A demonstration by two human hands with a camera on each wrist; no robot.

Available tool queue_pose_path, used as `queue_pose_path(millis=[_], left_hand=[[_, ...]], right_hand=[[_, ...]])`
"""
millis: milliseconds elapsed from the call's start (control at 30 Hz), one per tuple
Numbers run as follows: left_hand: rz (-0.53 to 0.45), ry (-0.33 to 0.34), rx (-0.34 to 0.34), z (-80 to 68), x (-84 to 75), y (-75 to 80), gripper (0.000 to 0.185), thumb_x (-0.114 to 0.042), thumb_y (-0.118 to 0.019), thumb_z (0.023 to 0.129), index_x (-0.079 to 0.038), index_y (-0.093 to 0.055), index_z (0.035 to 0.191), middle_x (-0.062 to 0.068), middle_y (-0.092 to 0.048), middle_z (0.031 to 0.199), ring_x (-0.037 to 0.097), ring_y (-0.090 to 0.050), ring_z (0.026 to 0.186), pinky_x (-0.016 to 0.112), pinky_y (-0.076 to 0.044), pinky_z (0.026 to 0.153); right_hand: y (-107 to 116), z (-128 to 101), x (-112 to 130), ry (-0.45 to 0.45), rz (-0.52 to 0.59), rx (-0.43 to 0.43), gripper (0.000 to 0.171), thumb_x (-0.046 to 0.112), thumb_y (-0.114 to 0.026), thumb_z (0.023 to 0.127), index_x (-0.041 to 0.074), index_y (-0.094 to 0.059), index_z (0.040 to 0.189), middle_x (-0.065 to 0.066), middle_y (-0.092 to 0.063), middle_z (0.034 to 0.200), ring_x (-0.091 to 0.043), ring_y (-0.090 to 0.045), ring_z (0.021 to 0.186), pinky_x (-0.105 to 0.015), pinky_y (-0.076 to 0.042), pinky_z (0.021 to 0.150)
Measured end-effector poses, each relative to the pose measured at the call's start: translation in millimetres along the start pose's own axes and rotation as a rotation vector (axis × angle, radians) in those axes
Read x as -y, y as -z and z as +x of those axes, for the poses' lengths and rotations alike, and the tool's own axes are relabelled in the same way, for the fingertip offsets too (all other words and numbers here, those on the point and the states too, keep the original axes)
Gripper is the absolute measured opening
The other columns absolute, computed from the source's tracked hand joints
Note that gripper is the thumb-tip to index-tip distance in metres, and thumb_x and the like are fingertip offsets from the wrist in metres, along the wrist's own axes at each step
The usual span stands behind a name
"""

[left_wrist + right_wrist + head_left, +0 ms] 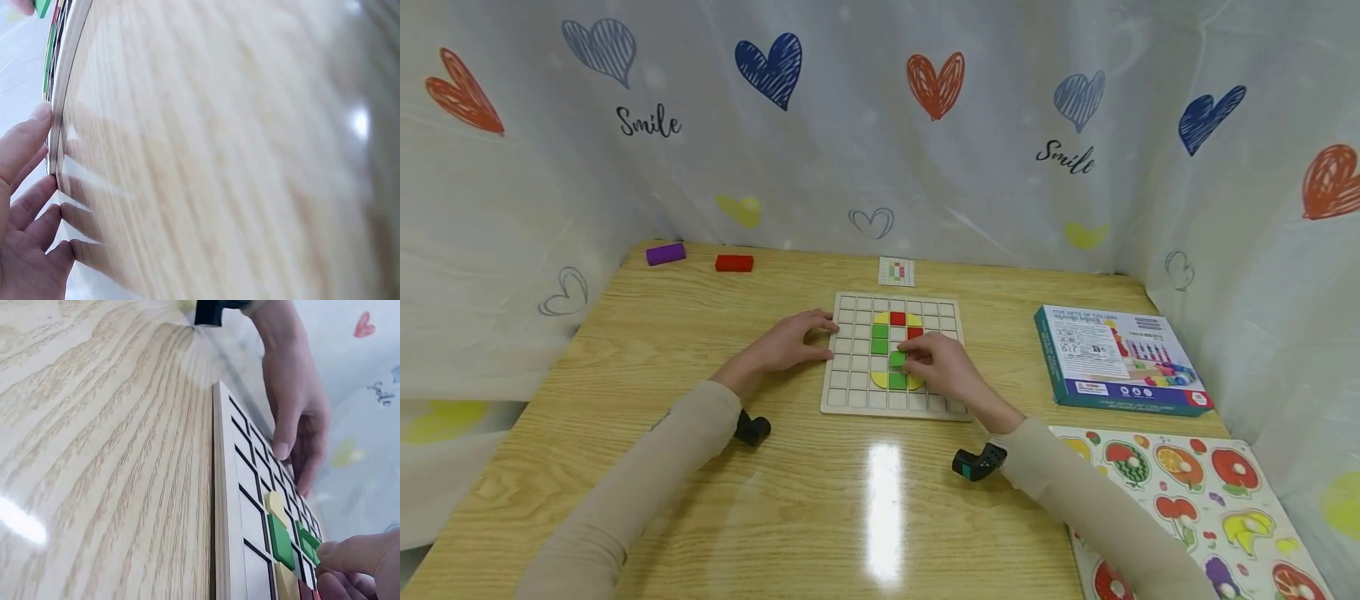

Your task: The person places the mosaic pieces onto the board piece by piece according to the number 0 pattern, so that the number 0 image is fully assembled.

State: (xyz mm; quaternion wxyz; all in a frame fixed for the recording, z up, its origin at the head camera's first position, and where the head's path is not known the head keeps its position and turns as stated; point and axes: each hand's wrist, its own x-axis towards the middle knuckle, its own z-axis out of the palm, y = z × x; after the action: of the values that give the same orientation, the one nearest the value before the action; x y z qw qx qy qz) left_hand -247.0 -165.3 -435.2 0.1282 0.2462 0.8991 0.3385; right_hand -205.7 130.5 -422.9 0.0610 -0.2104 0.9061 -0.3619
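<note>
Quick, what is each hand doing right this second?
Left hand: open, fingers resting on the left edge of the grid board.
Right hand: fingertips pinching a green tile on the board.

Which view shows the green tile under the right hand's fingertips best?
The head view: the green tile sits in the grid board at the right hand. The right wrist view shows it edge-on; the left wrist view only a green sliver.

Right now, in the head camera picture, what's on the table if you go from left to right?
purple block → red block → left hand → grid board → right hand pinching a green tile → blue box → fruit puzzle.
</note>
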Motion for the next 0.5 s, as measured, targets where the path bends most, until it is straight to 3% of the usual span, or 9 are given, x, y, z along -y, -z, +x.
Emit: queue_pose_path(millis=[500], left_hand=[[-0.004, -0.001, -0.003, 0.3, 0.4, -0.2, 0.045, -0.022, -0.072, 0.091, -0.005, -0.06, 0.13, 0.018, -0.038, 0.152, 0.036, -0.024, 0.145, 0.05, -0.019, 0.118]], right_hand=[[-12, 14, 9, 0.071, -0.099, 0.053, 0.023, 0.009, -0.071, 0.09, 0.004, -0.073, 0.112, -0.003, -0.065, 0.097, -0.014, -0.061, 0.085, -0.029, -0.052, 0.076]])
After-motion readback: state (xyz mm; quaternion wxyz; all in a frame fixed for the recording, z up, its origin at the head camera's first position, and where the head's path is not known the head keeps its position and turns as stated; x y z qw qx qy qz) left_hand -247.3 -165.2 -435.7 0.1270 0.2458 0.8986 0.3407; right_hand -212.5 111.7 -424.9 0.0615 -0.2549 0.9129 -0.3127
